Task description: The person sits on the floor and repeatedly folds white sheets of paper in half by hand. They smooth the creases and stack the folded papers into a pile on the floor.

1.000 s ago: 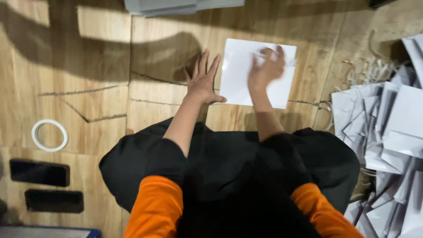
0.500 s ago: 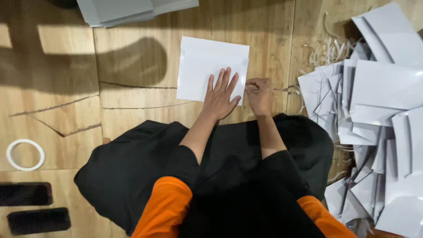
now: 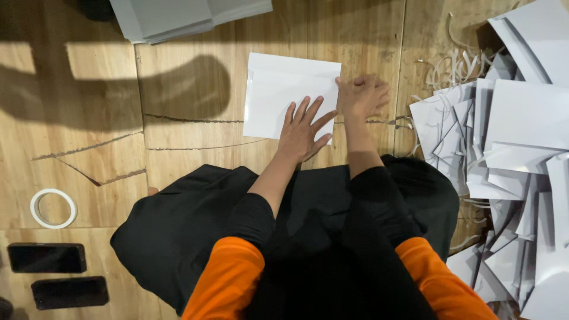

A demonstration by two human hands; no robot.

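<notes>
Left hand [image 3: 303, 131] flat, fingers spread, released, pressing lower right part of white paper sheet [image 3: 278, 95] on wooden floor [image 3: 184, 148]. Right hand [image 3: 363, 96] clenched at sheet's right edge, just beside left hand; what it grips, cannot tell. Heap of white paper pieces [image 3: 510, 154] well right of right hand. Tape ring [image 3: 53, 208] and two dark phones [image 3: 46, 258] far left of left hand. Grey sheet stack [image 3: 178, 18] beyond hands.
</notes>
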